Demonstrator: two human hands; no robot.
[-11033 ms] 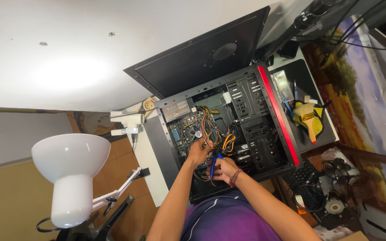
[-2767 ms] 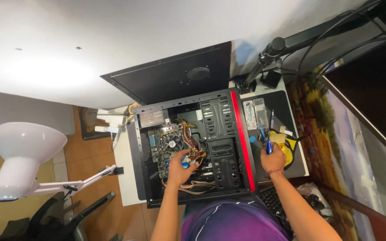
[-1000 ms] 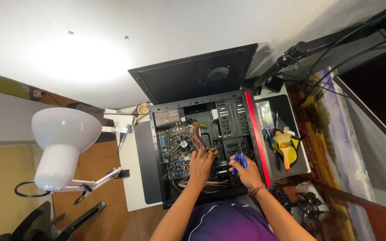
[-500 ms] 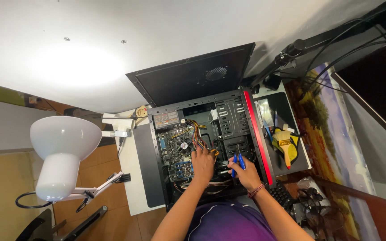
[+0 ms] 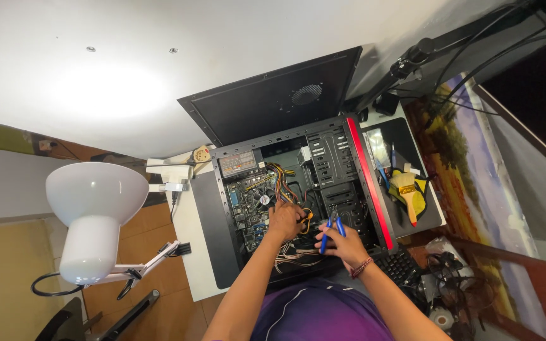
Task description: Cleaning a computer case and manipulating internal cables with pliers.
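The open case (image 5: 298,202) lies on its side on the white desk (image 5: 188,240), its side panel (image 5: 273,101) propped behind it and a white lamp (image 5: 93,221) off to the left. Inside sit the motherboard (image 5: 248,199) and a loose bundle of coloured cables (image 5: 289,189). The left hand (image 5: 284,219) is down among those cables, fingers curled around a few of them (exactly which ones I cannot tell). The right hand (image 5: 344,243) grips blue-handled cutters (image 5: 331,228), fingers closed on the handles, tips pointing into the case just beside the left hand. To work well here, I judge the left hand should hold the wires clear, so the blades meet only what is meant.
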